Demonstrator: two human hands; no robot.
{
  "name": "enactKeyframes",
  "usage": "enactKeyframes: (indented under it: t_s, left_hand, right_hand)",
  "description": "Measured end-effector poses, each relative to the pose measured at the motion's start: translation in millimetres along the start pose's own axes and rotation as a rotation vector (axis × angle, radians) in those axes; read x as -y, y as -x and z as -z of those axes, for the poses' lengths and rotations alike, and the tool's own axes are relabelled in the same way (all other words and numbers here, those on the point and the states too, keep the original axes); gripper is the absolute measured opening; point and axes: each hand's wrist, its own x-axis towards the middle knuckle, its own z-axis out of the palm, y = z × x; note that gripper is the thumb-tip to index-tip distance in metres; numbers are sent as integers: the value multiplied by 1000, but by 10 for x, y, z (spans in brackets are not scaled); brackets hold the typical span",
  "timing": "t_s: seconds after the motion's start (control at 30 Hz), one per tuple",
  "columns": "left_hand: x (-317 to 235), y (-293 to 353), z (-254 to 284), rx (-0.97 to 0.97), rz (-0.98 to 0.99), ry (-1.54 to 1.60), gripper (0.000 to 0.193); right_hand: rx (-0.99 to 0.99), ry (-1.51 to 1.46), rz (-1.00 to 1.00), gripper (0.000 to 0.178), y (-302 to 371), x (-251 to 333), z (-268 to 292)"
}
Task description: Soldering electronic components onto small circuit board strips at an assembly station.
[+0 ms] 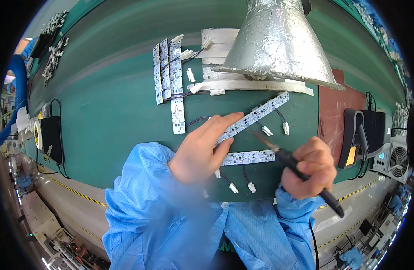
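My left hand [202, 146] presses its fingers on a long white LED strip board [261, 111] that lies slanted on the green bench mat [108, 121]. My right hand [311, 167] grips a black soldering iron [301, 168], its tip pointing up-left toward the strip's middle. A shorter LED board [249, 157] lies just below the fingers, with wires and white connectors [243, 186] trailing from it. Both forearms wear blue sleeves.
A stack of more LED boards [167, 74] lies at the back left of centre. A foil-wrapped fume hood [274, 40] hangs above the back. A soldering iron stand and station [364, 135] sit right. A black box [50, 138] sits left.
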Motion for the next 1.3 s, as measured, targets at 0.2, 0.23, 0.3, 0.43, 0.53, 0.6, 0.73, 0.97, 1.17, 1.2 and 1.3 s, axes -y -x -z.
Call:
enactKeyframes:
  t_s: [0.2,0.23,0.3,0.43,0.53,0.6,0.73,0.97,1.17,1.2,1.3]
  left_hand:
    - [-74,-18,32,90,126,94,46]
    - [-65,-13,27,72,105,68,45]
    - [-53,-8,22,50,94,34,45]
    - [-67,-23,23,64,120,53,45]
    - [-75,-30,19,64,109,53,45]
    - [-82,-31,16,60,127,46,45]
    - [-94,-32,10,56,136,34,45]
    - [-82,-29,4,59,141,40,45]
    - [-81,-35,11,67,152,28,45]
    - [-77,-37,14,71,141,23,45]
    - [-108,-34,8,60,160,19,45]
  right_hand:
    - [-152,134,-76,39,-78,-153,173]
    - [-147,166,-62,39,-95,-163,158]
    - [-138,166,-76,39,-80,-191,141]
    - [-122,175,-93,39,-80,-197,127]
    - [-92,172,-92,40,-81,-199,132]
    - [-71,169,-88,40,-81,-200,131]
    - [-30,181,-105,41,-92,-196,136]
    - [-11,199,-116,40,-98,-192,138]
    - [-27,174,-90,41,-98,-219,126]
    - [-28,174,-89,41,-101,-217,121]
    - [-39,168,-86,41,-111,-216,107]
